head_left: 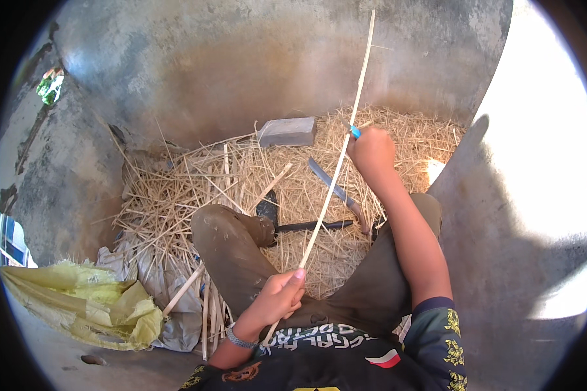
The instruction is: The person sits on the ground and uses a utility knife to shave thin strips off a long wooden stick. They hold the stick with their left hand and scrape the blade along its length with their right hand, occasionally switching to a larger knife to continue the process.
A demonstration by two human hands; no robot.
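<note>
A long, thin, pale strip of bamboo or wood [361, 85] slants from my lap up past my knees. My left hand [279, 298] is closed round its lower part, thumb lying along it, close to my body. Farther up, my right hand [373, 156] is closed on a small knife with a blue handle [355, 131], held right against the strip. Most of the knife is hidden by my fingers, and its blade shows only as a small dark tip. Beneath the strip, a machete [322, 174] with a curved brown handle lies on the shavings.
Shavings [404, 140] cover the floor between my legs and the concrete wall [254, 72]. A grey block [287, 132] sits near that wall. A black rod-like handle [313, 226] lies between my knees. Cut strips [169, 195] pile up at left, beside a torn yellow sack [91, 303].
</note>
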